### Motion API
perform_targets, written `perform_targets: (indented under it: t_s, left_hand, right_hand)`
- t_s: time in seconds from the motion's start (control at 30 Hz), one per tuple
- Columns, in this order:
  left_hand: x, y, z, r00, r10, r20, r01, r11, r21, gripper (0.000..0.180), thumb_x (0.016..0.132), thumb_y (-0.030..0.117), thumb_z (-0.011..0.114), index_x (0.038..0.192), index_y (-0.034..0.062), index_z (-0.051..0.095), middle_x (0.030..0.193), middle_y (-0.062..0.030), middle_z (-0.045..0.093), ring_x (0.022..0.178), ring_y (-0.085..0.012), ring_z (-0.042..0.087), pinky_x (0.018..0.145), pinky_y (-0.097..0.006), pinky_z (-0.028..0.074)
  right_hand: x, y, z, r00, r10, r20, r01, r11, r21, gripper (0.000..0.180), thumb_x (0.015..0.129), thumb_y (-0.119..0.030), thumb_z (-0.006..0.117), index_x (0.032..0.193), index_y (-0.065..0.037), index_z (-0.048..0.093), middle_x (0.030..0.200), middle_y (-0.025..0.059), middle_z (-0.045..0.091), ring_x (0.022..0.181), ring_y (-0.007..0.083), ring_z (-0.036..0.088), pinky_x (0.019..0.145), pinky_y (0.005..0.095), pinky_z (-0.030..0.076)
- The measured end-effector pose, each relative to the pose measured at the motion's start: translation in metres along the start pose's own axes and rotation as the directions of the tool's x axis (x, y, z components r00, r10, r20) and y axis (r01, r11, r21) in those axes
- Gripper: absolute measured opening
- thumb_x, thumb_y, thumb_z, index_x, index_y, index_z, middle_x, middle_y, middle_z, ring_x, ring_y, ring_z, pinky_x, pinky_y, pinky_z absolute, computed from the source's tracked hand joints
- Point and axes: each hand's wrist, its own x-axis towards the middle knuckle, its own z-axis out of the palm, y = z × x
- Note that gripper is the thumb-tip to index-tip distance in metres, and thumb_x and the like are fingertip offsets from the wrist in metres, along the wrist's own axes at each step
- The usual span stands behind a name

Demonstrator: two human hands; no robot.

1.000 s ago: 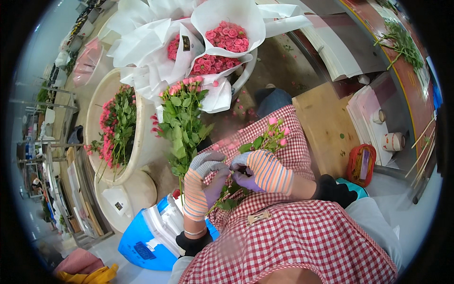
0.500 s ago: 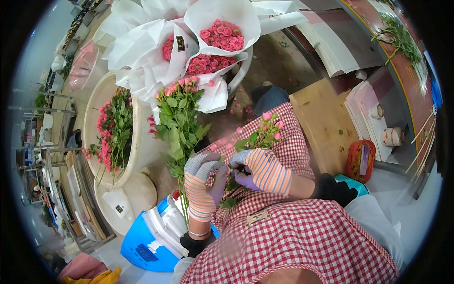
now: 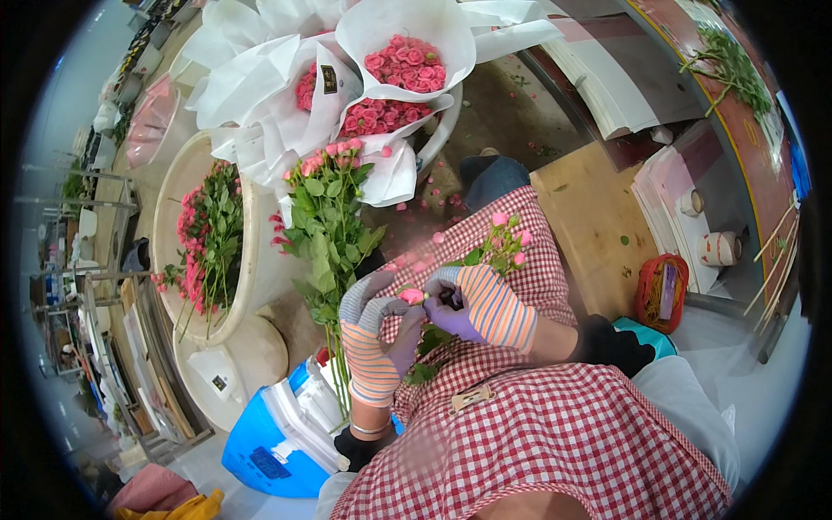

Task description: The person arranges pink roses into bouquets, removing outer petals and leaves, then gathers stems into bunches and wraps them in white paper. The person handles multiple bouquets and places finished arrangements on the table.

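Both hands wear striped gloves with grey and purple fingers. My right hand (image 3: 487,310) is closed around a spray rose stem; its pink buds (image 3: 511,243) show beyond the knuckles, and leaves hang below the fingers. A single pink rose bud (image 3: 411,296) sits between my hands, at the right fingertips. My left hand (image 3: 374,340) is beside that bud, its fingers bent and apart from the thumb, with nothing visibly gripped. Next to it stands a leafy bunch of pink roses (image 3: 325,230), its stems running down past the left wrist.
Wrapped rose bouquets (image 3: 407,65) stand at the back. At left, a cream tub (image 3: 160,251) holds more roses; a blue-and-white container (image 3: 260,446) is below it. A wooden board (image 3: 598,225), red basket (image 3: 662,290) and paper stack (image 3: 672,208) lie at right. Petals litter the floor.
The left fingers have spread apart from their pinched pose, and the pink bud between my hands has come into view. The sprig in my right hand has shifted slightly right and nearer.
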Motion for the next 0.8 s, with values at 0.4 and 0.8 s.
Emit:
perform_targets:
  t_s: [0.4,0.8]
  left_hand:
    - [0.007,0.005,0.004,0.998,-0.067,-0.003,0.066,0.992,-0.106,0.014,0.07,0.0,0.069,0.075,0.0017,0.056,0.1,-0.0134,0.059,0.093,-0.024,0.058,0.082,-0.033,0.046]
    - [0.005,-0.02,0.006,0.933,-0.356,0.052,0.327,0.778,-0.537,0.034,0.087,0.007,0.051,0.12,-0.0017,0.048,0.116,-0.0113,0.055,0.109,-0.0189,0.05,0.095,-0.032,0.038]
  right_hand:
    - [-0.001,0.01,0.005,0.999,-0.013,-0.05,0.021,0.988,0.151,0.014,0.076,-0.014,0.064,0.082,-0.002,0.061,0.068,0.0076,0.061,0.061,0.016,0.058,0.057,0.0286,0.047]
    - [0.0,0.016,-0.008,0.958,0.154,0.243,-0.282,0.677,0.68,0.029,0.093,-0.027,0.049,0.11,-0.004,0.054,0.087,-0.0004,0.06,0.06,0.0043,0.05,0.054,0.0177,0.04]
